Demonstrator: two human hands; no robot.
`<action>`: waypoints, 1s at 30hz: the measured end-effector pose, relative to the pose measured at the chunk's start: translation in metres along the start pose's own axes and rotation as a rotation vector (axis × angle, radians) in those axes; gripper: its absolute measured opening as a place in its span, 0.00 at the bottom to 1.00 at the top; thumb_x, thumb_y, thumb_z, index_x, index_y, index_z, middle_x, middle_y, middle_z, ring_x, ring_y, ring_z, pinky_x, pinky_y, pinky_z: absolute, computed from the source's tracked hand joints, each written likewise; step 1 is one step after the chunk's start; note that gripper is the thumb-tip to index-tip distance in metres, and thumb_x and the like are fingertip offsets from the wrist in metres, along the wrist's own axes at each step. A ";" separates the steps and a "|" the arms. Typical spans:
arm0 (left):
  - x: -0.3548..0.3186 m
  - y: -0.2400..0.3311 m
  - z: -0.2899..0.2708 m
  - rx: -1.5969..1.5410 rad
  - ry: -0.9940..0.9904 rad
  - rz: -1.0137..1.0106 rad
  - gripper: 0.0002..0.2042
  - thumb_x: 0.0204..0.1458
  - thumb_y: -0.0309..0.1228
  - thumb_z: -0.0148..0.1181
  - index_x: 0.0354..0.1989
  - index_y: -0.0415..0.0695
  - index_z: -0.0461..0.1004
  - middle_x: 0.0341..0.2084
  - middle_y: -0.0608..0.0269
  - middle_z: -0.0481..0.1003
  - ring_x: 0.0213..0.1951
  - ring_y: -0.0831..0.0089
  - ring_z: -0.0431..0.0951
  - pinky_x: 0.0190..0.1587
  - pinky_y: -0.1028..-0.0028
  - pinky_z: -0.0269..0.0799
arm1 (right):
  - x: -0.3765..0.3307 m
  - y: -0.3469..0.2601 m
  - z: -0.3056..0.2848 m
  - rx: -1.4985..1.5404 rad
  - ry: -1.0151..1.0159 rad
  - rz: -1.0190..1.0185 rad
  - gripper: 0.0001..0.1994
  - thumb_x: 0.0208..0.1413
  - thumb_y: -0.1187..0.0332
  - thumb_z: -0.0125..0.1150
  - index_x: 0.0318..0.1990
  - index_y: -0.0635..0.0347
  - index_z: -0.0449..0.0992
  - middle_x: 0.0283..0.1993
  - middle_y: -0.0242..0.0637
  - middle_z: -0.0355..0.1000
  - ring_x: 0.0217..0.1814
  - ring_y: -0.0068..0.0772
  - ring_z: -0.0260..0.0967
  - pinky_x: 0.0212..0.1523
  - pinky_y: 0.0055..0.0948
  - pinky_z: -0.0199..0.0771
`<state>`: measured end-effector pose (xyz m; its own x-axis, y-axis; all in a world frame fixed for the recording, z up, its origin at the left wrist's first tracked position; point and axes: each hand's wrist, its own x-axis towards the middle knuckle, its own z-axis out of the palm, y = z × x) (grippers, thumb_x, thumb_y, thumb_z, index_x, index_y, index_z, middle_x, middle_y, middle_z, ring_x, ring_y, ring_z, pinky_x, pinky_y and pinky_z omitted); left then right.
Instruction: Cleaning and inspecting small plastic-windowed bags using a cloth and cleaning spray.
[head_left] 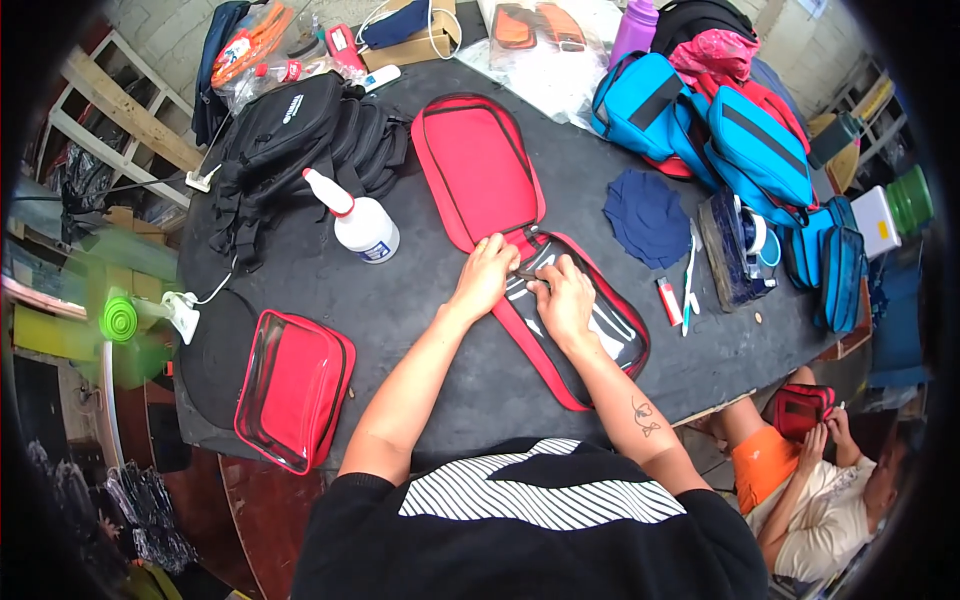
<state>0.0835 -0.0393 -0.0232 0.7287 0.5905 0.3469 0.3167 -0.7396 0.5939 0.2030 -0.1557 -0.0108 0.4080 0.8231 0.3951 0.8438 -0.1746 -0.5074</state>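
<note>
A red zip bag (478,165) lies unzipped and spread out on the dark round table, its red half farther away. Nearer me is its other half, a clear plastic window panel (612,322) framed by red fabric and black zip tape. My left hand (484,278) is closed on the bag's edge close to the fold between the halves. Beside it, my right hand (563,303) rests over the clear panel, fingers bent in a pinch. A small dark piece (526,272) shows between the two hands; its kind is unclear, and my fingers partly cover it.
At left stand a white spray bottle (366,232), black backpack (290,135) and closed red clear-sided bag (295,390). Right are navy fabric (646,218), a red lighter (669,300), toothbrush (689,285) and blue bags (760,145). A seated person (815,490) handles another red bag. A green fan (118,318) blurs.
</note>
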 end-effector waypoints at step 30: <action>-0.510 0.050 -0.078 0.587 0.542 -1.040 0.12 0.58 0.31 0.49 0.44 0.33 0.67 0.34 0.40 0.71 0.37 0.44 0.73 0.40 0.56 0.67 | -0.001 0.135 -0.102 -0.191 0.280 0.281 0.16 0.49 0.68 0.65 0.45 0.61 0.72 0.43 0.46 0.67 0.48 0.50 0.64 0.50 0.42 0.63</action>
<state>-0.3194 -0.3521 -0.1137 -0.3070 0.9187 0.2486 0.8948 0.1896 0.4043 0.3517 -0.2354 -0.0015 0.6872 0.5561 0.4675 0.7253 -0.4894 -0.4841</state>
